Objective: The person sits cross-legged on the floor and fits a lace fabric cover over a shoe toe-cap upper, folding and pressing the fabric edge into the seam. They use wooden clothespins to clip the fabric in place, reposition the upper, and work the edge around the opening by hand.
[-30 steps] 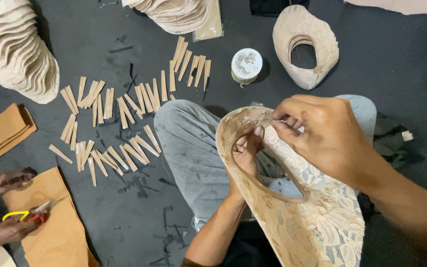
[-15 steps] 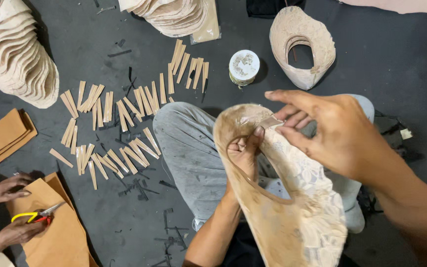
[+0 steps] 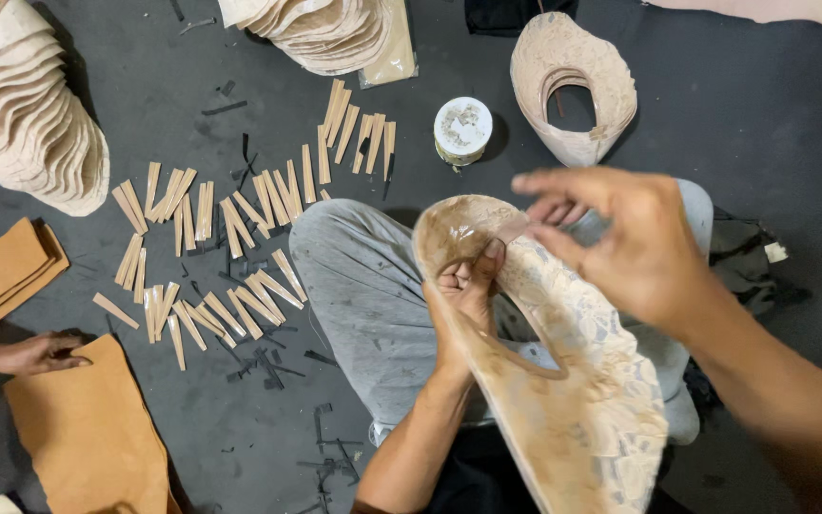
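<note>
Left hand (image 3: 466,290) fingers curled shut on the lace shoe upper (image 3: 563,381), gripping its inner edge over the lap. Right hand (image 3: 635,243) hovered above it (blurred), fingers (image 3: 549,181) loosely extended, apparently holding nothing.

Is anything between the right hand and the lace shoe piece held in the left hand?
Nothing visible is. The right hand hovers directly over the top edge of the lace shoe piece, which the left hand grips; only open air separates the fingertips from it.
</note>
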`<state>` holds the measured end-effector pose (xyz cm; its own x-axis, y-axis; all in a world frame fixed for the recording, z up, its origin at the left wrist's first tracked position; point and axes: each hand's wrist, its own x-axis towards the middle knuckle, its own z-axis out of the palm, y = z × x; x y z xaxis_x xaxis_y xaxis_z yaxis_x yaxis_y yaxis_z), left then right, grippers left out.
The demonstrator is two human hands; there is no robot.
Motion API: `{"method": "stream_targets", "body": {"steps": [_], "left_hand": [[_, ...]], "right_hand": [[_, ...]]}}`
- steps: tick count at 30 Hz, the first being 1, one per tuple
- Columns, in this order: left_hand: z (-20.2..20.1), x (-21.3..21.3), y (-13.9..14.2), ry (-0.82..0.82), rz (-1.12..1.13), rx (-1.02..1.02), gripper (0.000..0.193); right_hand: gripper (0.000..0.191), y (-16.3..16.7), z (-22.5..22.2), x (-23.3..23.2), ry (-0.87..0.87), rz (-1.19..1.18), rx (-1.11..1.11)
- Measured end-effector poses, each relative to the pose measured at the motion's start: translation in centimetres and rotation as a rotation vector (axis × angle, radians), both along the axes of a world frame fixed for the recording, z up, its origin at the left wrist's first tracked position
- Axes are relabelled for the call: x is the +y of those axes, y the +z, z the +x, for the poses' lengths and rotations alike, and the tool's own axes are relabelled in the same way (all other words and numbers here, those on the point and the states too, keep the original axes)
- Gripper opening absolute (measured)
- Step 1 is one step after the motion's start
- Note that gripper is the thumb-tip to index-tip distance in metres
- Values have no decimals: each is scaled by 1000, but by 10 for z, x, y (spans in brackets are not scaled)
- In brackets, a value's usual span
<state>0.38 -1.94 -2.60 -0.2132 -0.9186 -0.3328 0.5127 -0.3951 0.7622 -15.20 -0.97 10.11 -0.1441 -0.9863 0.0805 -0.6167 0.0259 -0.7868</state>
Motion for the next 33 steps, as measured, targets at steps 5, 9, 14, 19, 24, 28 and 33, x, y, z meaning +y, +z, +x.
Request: {"method": "stream_targets", "body": {"steps": [5,9,14,19,24,28,33], "left_hand": [[5,-1,7,-75,-61,-200,14],[4,1,4,-60,-6,-143,14],[3,2,3,-42,-54,-104,17],[2,3,9,-6,21,31,23],[5,0,15,-83,-46,-37,21],[4,0,15,-124,-128,-203,21],[3,2,9,-172,-52,-268,19]], "right_hand": [[35,-1,11,16,103,-125,72],[41,0,10,14,29,-68,-56],[41,2,9,11,17,-89,3],[39,2,10,10,-9,-95,14],[42,4,8,7,2,-80,31],[46,5,7,5,27,-12,34],[46,3,7,8,40,-60,41]]}}
